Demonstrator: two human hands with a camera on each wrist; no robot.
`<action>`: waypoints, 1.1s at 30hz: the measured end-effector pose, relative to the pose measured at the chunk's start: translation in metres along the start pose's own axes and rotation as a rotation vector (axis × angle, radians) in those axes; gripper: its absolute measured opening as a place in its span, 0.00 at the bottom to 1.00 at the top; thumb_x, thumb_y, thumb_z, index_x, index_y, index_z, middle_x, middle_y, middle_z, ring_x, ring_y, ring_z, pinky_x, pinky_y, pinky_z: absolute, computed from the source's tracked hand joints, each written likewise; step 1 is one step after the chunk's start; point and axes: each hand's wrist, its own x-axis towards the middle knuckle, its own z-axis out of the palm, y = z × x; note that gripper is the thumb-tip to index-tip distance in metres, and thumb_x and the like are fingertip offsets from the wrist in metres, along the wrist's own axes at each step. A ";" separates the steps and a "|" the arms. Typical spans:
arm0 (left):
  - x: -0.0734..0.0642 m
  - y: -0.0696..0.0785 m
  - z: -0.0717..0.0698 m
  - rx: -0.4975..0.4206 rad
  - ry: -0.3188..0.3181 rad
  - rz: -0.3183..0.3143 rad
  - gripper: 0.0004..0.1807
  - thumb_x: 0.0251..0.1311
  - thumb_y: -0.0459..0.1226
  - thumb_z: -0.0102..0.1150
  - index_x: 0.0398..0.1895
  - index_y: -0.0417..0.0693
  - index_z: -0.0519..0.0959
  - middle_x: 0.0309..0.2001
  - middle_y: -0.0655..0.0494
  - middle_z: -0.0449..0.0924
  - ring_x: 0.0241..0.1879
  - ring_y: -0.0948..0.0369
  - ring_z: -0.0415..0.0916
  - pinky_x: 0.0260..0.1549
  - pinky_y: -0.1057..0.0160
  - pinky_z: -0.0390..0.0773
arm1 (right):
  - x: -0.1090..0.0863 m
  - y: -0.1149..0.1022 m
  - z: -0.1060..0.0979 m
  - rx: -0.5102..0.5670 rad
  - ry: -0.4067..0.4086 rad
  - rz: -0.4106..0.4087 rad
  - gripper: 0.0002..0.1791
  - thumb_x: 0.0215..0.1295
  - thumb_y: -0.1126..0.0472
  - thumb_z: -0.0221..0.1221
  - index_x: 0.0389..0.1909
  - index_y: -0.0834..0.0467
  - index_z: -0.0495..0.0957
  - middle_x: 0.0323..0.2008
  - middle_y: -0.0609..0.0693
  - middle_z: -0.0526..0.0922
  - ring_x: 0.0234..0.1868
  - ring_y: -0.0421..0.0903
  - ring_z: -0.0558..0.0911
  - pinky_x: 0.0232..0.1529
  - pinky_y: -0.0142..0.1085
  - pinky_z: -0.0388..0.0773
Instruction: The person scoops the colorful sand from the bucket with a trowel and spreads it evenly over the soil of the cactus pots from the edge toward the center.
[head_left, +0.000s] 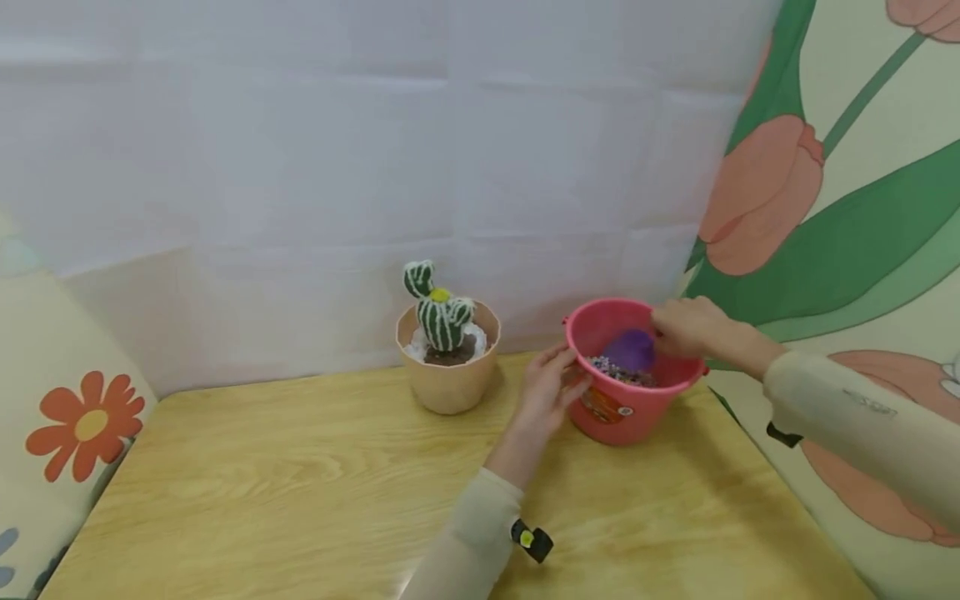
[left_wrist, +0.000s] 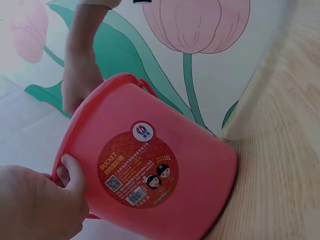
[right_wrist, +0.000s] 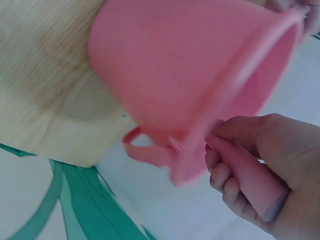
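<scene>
A red-pink plastic bucket (head_left: 622, 425) stands at the right of the wooden table, with small speckled pebbles (head_left: 622, 372) inside. My left hand (head_left: 546, 387) grips its rim on the near left side, thumb outside beside the round label (left_wrist: 137, 167). Over the far right rim, my right hand (head_left: 688, 327) holds a small shovel; its fingers wrap the pink handle (right_wrist: 250, 175) in the right wrist view. The shovel's purple blade (head_left: 632, 348) is down inside the bucket, right at the pebbles. In the right wrist view the bucket wall hides that blade.
Left of the bucket stands a peach flowerpot (head_left: 450, 390) with a knitted green-and-white cactus (head_left: 442, 325) in it. A white sheet (head_left: 337, 183) hangs right behind the wooden table (head_left: 300, 492). The flower-painted wall (head_left: 885, 242) lies close beyond the right table edge.
</scene>
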 end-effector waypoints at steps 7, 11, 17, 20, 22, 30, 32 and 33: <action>0.000 0.001 -0.003 -0.018 -0.016 0.013 0.23 0.69 0.31 0.60 0.65 0.31 0.72 0.51 0.36 0.80 0.45 0.53 0.81 0.48 0.56 0.83 | -0.007 -0.009 -0.016 0.036 0.045 -0.036 0.23 0.63 0.61 0.67 0.14 0.50 0.65 0.13 0.42 0.62 0.17 0.40 0.61 0.17 0.33 0.56; 0.001 0.001 -0.003 -0.026 -0.026 0.020 0.24 0.68 0.30 0.61 0.65 0.31 0.71 0.52 0.35 0.80 0.45 0.53 0.81 0.48 0.56 0.83 | -0.006 -0.017 -0.011 0.097 0.008 -0.088 0.22 0.63 0.60 0.68 0.15 0.50 0.67 0.15 0.41 0.62 0.18 0.39 0.61 0.18 0.33 0.56; 0.003 -0.001 -0.004 -0.042 -0.056 0.009 0.25 0.66 0.30 0.63 0.65 0.32 0.72 0.47 0.41 0.82 0.40 0.58 0.82 0.45 0.58 0.84 | -0.003 -0.022 0.001 0.065 -0.019 -0.062 0.18 0.60 0.61 0.68 0.16 0.50 0.70 0.16 0.43 0.68 0.19 0.42 0.66 0.19 0.35 0.63; 0.003 -0.002 -0.004 -0.053 -0.054 0.003 0.25 0.66 0.29 0.64 0.65 0.33 0.73 0.45 0.42 0.83 0.40 0.57 0.82 0.45 0.58 0.84 | -0.002 -0.021 0.005 0.055 -0.020 -0.050 0.17 0.60 0.60 0.68 0.17 0.50 0.71 0.17 0.43 0.70 0.20 0.42 0.69 0.19 0.36 0.66; 0.002 -0.001 -0.004 -0.065 -0.050 -0.002 0.25 0.65 0.29 0.64 0.65 0.33 0.73 0.44 0.42 0.83 0.40 0.57 0.82 0.45 0.57 0.84 | -0.001 -0.020 0.007 0.065 -0.013 -0.047 0.18 0.59 0.60 0.69 0.17 0.50 0.71 0.17 0.43 0.70 0.20 0.42 0.69 0.19 0.36 0.66; -0.002 0.001 -0.003 -0.094 -0.063 -0.019 0.23 0.68 0.28 0.61 0.65 0.35 0.73 0.49 0.39 0.81 0.41 0.56 0.82 0.46 0.57 0.84 | 0.002 -0.013 0.015 0.099 0.026 -0.033 0.20 0.59 0.60 0.70 0.15 0.50 0.68 0.15 0.43 0.66 0.18 0.41 0.65 0.18 0.34 0.62; -0.002 0.001 -0.004 -0.096 -0.066 -0.020 0.23 0.68 0.28 0.61 0.66 0.35 0.73 0.51 0.38 0.80 0.42 0.56 0.82 0.46 0.58 0.83 | 0.001 -0.012 0.017 0.094 0.042 -0.036 0.21 0.59 0.61 0.69 0.16 0.49 0.67 0.16 0.43 0.65 0.19 0.41 0.65 0.19 0.34 0.62; -0.002 0.000 -0.005 -0.099 -0.067 -0.022 0.23 0.68 0.28 0.61 0.66 0.35 0.73 0.52 0.37 0.80 0.42 0.56 0.81 0.46 0.58 0.83 | 0.000 -0.011 0.019 0.086 0.051 -0.036 0.22 0.59 0.61 0.69 0.16 0.49 0.66 0.16 0.43 0.64 0.19 0.41 0.65 0.19 0.34 0.61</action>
